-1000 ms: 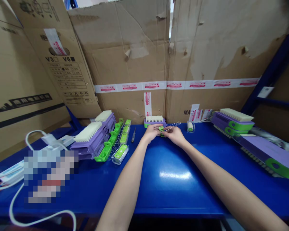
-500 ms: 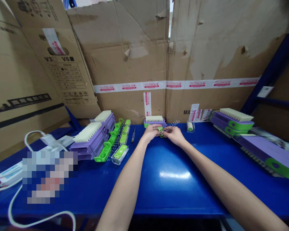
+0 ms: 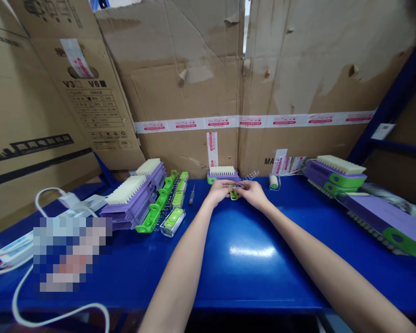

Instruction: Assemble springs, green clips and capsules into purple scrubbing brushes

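Near the back of the blue table, my left hand [image 3: 219, 192] and my right hand [image 3: 254, 193] meet around a small green part [image 3: 233, 194]. Fingers of both hands are closed on it. A thin metal spring [image 3: 252, 175] sticks out above my right hand; whether the fingers grip it is hard to tell. Right behind my hands stands a purple and green brush [image 3: 223, 173] with its pale bristles up. Finger tips are small and partly hidden.
Purple brush bodies [image 3: 138, 203], green brackets [image 3: 149, 219], clear-cased green parts [image 3: 173, 222] and a screwdriver [image 3: 192, 195] lie at left. A small roller part [image 3: 273, 182] and more brushes [image 3: 336, 173] sit at right. White cables [image 3: 17, 296] cross the left. Cardboard [image 3: 190, 92] stands behind.
The green part between my hands has turned and now points down toward me. My right hand has shifted slightly, with fingers nearer my left hand.
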